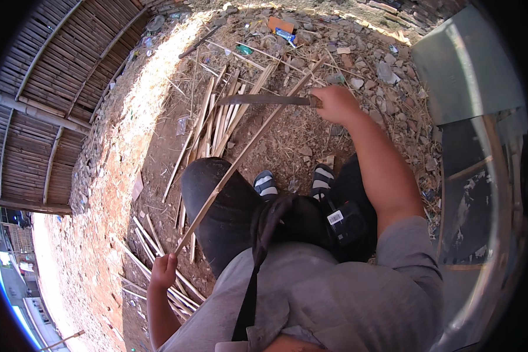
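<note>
My left hand is closed around the near end of a long bamboo strip. The strip slants up and away to the right, passing over my left knee. In my right hand is the handle of a machete, its dark curved blade pointing left. The blade crosses the strip near the strip's far part; whether they touch I cannot tell. Beyond my knees lies a loose pile of split bamboo strips on the dirt. More pale strips lie beside my left forearm.
A woven bamboo wall stands at the left. Stones and rubble cover the ground at the far right, with an orange piece and a blue wrapper among them. Grey-green sheeting stands at the right. A black device rests at my lap.
</note>
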